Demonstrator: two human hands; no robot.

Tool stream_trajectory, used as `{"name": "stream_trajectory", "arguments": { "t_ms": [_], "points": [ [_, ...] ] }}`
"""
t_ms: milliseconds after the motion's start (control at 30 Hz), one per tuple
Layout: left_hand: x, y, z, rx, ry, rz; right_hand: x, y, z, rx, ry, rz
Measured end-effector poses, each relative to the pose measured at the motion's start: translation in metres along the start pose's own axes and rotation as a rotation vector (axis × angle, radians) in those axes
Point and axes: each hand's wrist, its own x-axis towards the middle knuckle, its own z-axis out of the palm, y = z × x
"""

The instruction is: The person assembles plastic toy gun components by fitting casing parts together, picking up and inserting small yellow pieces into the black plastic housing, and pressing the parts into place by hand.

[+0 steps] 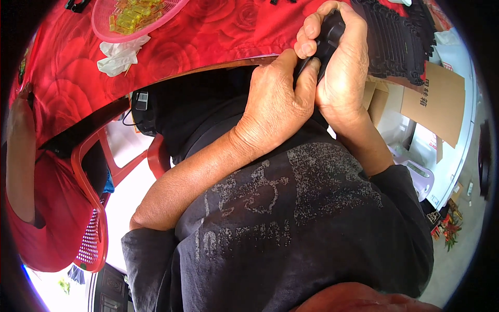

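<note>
Two bare hands are held close together at the near edge of the desk (228, 64), in front of the dark shirt (249, 260). One black part (329, 34) is held between them, well up in the view and right of centre. Its upper end is wrapped by the curled fingers and palm of the right hand (347, 67), while its lower end is pinched by the left hand (278, 99), whose thumb is laid along it; both grips are thus closed on the same part. Many similar-looking black pieces (390, 44) are laid in rows just beyond the right hand. The desk is covered by a red rose-patterned cloth (182, 54), on which a pink basket (117, 39) of yellow translucent pieces (132, 18) is set at the left, with a crumpled white sheet (119, 56) just beside it. Farther left, another person's forearm (21, 156) is seen near a red chair (89, 184).
</note>
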Motion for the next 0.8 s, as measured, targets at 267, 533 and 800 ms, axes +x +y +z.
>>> {"name": "stream_trajectory", "arguments": {
  "t_ms": [267,533,800],
  "points": [
    [0.006,0.006,-0.014,-0.076,-0.178,-0.144,0.004,-0.010,0.026,-0.509,0.706,0.176],
    [-0.003,-0.002,-0.022,-0.042,-0.250,-0.091,0.003,-0.017,0.023,-0.468,0.737,0.178],
    [0.003,0.006,-0.022,-0.158,-0.287,-0.193,0.001,-0.015,0.029,-0.526,0.688,0.153]
  ]
}}
